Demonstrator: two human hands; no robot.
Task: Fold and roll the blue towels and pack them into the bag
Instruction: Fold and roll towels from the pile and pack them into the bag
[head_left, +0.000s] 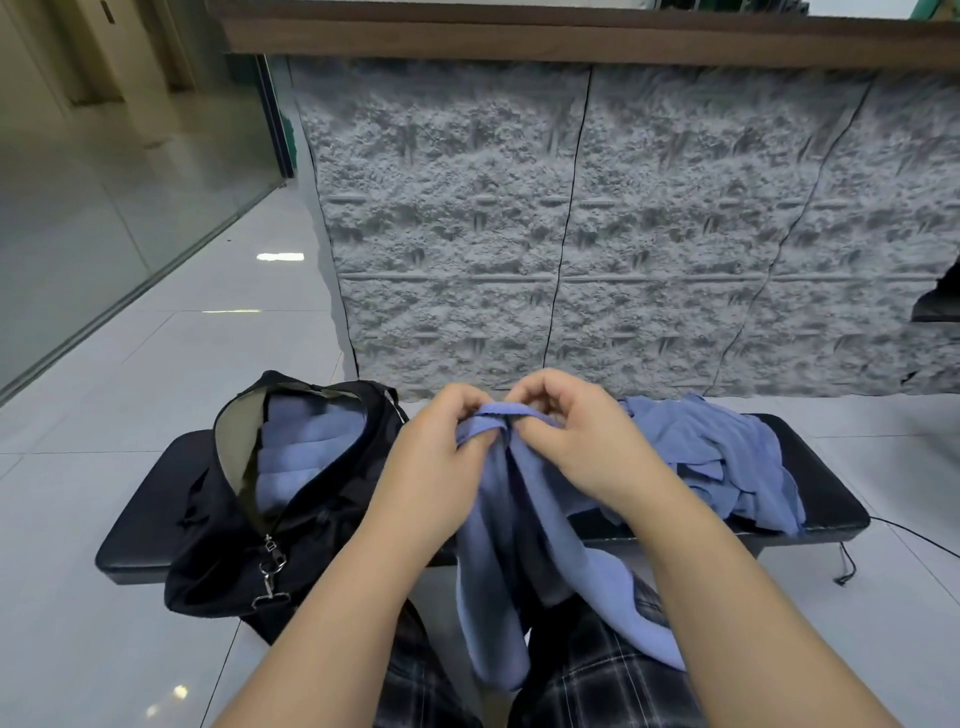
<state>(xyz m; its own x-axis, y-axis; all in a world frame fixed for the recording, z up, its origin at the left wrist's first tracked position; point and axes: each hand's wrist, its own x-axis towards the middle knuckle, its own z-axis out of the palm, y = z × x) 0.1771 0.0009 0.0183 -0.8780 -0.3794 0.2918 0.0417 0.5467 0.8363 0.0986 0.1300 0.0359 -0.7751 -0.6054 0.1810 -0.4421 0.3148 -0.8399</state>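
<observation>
Together, left hand (441, 441) and right hand (582, 441) pinch the blue towel (498, 545) by its top edge.

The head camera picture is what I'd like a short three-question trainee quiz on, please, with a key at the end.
1. True or false: the black bag is zipped shut.
2. Where is the loose pile of towels: A) on the floor, B) on the bench, C) inside the bag?
3. What do the left hand and right hand grip?

Key: 1 false, it is open with rolled towels inside. 2 B. 3 the top edge of a blue towel.
</observation>
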